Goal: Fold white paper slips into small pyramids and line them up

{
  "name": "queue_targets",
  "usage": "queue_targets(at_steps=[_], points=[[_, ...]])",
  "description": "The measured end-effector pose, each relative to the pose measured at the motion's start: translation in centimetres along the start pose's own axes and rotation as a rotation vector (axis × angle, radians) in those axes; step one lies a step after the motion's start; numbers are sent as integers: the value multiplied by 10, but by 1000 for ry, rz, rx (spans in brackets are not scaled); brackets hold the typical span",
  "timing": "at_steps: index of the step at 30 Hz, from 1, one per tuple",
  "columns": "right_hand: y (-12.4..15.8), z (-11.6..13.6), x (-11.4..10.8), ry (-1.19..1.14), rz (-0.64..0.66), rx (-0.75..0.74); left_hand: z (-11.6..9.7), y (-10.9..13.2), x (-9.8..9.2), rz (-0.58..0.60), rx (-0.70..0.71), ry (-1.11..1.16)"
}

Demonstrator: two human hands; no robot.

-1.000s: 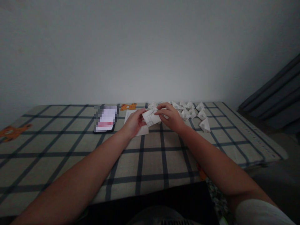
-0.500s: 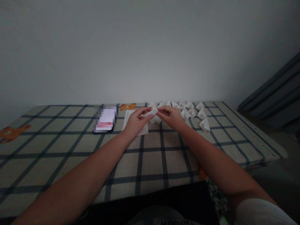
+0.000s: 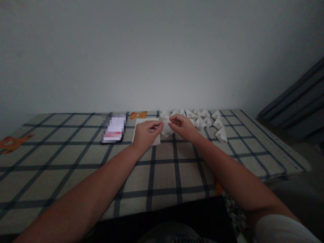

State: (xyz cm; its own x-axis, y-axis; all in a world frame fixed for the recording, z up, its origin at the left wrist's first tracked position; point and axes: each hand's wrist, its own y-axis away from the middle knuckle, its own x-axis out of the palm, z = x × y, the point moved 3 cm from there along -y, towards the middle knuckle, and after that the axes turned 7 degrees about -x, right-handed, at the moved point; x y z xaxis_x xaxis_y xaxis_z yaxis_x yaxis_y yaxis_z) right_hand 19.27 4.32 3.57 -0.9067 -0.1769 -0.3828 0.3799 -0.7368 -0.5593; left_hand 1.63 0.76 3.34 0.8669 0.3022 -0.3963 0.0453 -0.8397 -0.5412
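Observation:
Between my hands is a piece of folded white paper [image 3: 167, 130], gripped at its upper edges. My left hand [image 3: 148, 132] pinches its left side with thumb and fingertips. From the other side my right hand [image 3: 183, 125] pinches it, fingers curled. The paper's exact folded shape is hard to make out. Flat white sheets [image 3: 155, 140] lie partly under my left hand. Just beyond and to the right of my hands stand several folded white paper boats [image 3: 207, 121], some partly hidden by my right hand.
A phone [image 3: 115, 127] with a lit, blurred screen lies to the left on the checked tablecloth [image 3: 164, 175]. A pale wall [image 3: 162, 57] rises behind the table's far edge. A grey curtain [image 3: 298, 91] hangs at the far right.
My left hand has drawn its fingers together into a tighter pinch and shifted slightly left and down. The folded paper now tilts lower between my hands. My right hand has barely moved.

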Motion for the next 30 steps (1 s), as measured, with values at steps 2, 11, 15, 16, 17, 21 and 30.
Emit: queue_targets(at_steps=[2, 11, 15, 16, 17, 21, 30], points=[[0, 3, 1, 6, 11, 10, -1, 1, 0, 5, -10, -17], [0, 18, 2, 28, 15, -2, -8, 6, -3, -17, 48, -55], [0, 13, 1, 31, 8, -43, -12, 6, -3, 46, 131, -18], [0, 11, 0, 27, 3, -58, -13, 5, -2, 71, 142, -1], [0, 9, -1, 18, 3, -69, -13, 4, -1, 91, 139, 15], [0, 7, -5, 36, -8, -56, -5, -2, 3, 115, 0, 49], [-1, 15, -9, 69, 3, -13, 6, -7, 8, 201, -93, 98]])
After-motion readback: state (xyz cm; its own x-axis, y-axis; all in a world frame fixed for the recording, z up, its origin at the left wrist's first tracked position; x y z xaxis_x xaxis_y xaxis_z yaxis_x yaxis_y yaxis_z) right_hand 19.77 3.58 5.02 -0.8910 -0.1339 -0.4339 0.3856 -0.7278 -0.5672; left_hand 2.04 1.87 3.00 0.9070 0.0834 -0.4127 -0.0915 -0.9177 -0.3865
